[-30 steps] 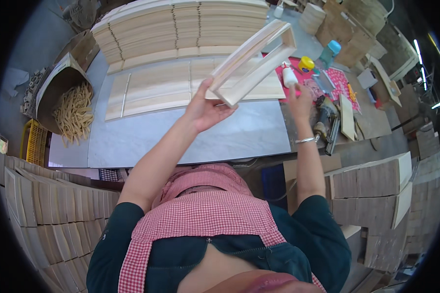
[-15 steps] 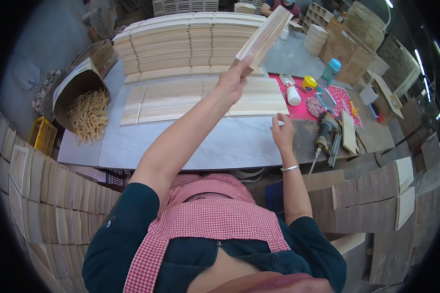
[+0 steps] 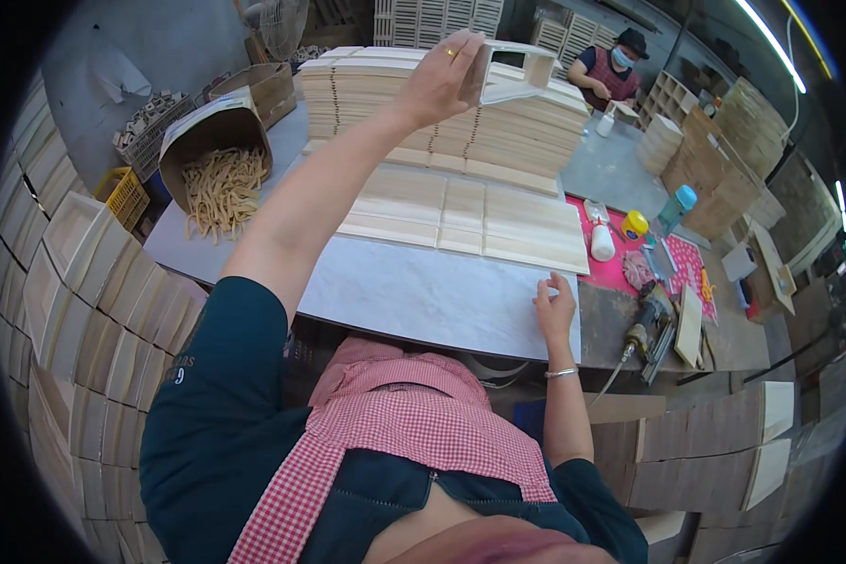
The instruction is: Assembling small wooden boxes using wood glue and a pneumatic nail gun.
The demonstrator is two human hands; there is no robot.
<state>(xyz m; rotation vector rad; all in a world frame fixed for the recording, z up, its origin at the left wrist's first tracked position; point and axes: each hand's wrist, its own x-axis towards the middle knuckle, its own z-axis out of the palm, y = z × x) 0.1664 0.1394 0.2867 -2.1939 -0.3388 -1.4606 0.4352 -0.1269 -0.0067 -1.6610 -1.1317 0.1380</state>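
My left hand [image 3: 445, 83] is raised over the far side of the table. It grips one end of a pale wooden box [image 3: 538, 71], which shows its rim and hollow inside, in front of a tall stack of grooved wooden boards [image 3: 526, 127]. Below the stack, a few grooved wooden panels [image 3: 395, 209] lie flat on the table. My right hand [image 3: 556, 305] hovers by the near right corner of these panels, fingers loosely bent and apart, with nothing visible in them.
A carton of wood strips [image 3: 221, 188] stands at left. On the right are a white bottle [image 3: 602, 242], yellow jar [image 3: 634, 225], blue bottle [image 3: 679, 205] and nail gun [image 3: 644, 324] with its hose. A co-worker [image 3: 611, 70] sits beyond. Stacked boxes [image 3: 113, 329] flank me.
My left hand has moved up and away with the wooden box, turning it so its hollow side shows. My right hand stays near the panel corner. The view has shifted, bringing the co-worker into sight.
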